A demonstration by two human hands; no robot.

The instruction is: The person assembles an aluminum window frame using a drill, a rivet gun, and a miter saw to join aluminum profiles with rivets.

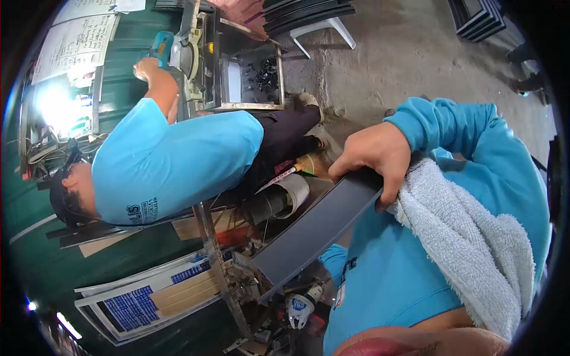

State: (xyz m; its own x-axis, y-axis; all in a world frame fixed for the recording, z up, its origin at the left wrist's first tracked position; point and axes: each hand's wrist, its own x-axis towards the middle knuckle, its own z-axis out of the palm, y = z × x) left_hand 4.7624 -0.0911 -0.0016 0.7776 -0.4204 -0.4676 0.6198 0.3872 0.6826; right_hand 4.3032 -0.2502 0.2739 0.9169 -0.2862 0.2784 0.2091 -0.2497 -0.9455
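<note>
My right hand (pixel 377 155) grips the near end of a long, flat dark grey profile (pixel 323 222), fingers over one edge and thumb on the other side. The profile slants down and left across the middle of the view. My left hand is out of sight; a bit of blue sleeve (pixel 333 262) shows beside the profile. A white terry towel (pixel 469 231) hangs over my blue shirt near the right wrist. Just past the profile lies a grey-white bucket (pixel 291 196) with a dark cylinder at its mouth.
A co-worker in a blue shirt (pixel 178 160) has a hand on a teal-handled mitre saw (pixel 189 56). Dark profiles (pixel 309 15) rest on a white plastic stool (pixel 326 26). Stacked frames (pixel 478 21) stand farther off. A metal post (pixel 219 267) and cluttered tools are close by.
</note>
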